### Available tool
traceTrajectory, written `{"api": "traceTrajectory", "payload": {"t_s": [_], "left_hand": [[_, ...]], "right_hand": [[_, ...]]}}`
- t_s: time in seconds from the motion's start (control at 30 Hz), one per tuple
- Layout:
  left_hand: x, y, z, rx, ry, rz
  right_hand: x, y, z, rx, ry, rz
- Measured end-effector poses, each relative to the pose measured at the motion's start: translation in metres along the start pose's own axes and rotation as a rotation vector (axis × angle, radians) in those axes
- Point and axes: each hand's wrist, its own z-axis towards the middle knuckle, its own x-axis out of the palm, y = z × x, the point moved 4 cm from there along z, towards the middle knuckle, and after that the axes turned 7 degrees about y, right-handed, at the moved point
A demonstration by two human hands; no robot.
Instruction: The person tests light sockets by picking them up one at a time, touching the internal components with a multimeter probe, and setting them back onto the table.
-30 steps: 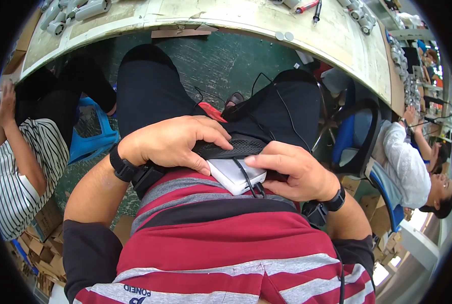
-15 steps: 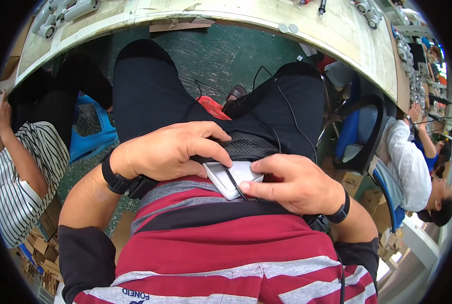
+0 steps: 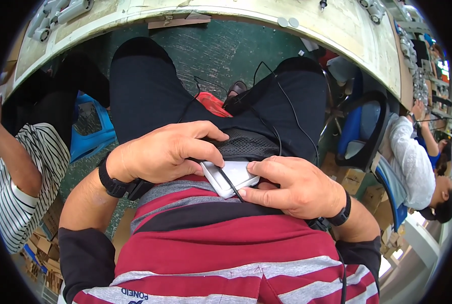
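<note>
A small white, shallow rectangular case (image 3: pixel 217 178) rests against my lap, close to my waist. Across its face runs a short black cable (image 3: pixel 231 182). My left hand (image 3: pixel 178 152) has its thumb at the case's left edge, with the index fingertip on the upper end of the cable. On the other side, my right hand (image 3: pixel 297 186) grips the case's right edge between thumb and index finger; one fingertip lies by the lower end of the cable. A black mesh pouch (image 3: pixel 246 144) lies just beyond the case.
A worktable (image 3: pixel 226 9) curves across the front, with grey cylindrical parts (image 3: pixel 74 10) at its left end. Thin black wires (image 3: pixel 291 109) trail over my legs. A blue plastic stool (image 3: pixel 91 129) stands left. People sit on both sides, one near a blue chair (image 3: pixel 360 126).
The case has shifted slightly left and tilted a little, both hands moving with it. The co-worker at the left has lowered an arm somewhat.
</note>
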Motion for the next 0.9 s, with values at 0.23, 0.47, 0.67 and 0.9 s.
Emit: {"api": "traceTrajectory", "payload": {"t_s": [0.23, 0.47, 0.67, 0.9], "left_hand": [[-0.008, -0.005, 0.001, -0.006, -0.021, 0.036], [-0.02, -0.019, -0.007, -0.248, -0.11, 0.353], [-0.015, -0.017, -0.015, -0.286, -0.022, 0.41], [-0.047, -0.03, 0.0, -0.188, -0.041, 0.392]], "right_hand": [[-0.004, -0.003, 0.004, 0.0, 0.011, 0.001], [-0.004, -0.006, 0.016, 0.045, -0.071, 0.112], [-0.024, -0.005, 0.022, 0.044, -0.026, 0.085], [-0.168, -0.082, 0.019, 0.457, -0.565, 0.017]]}}
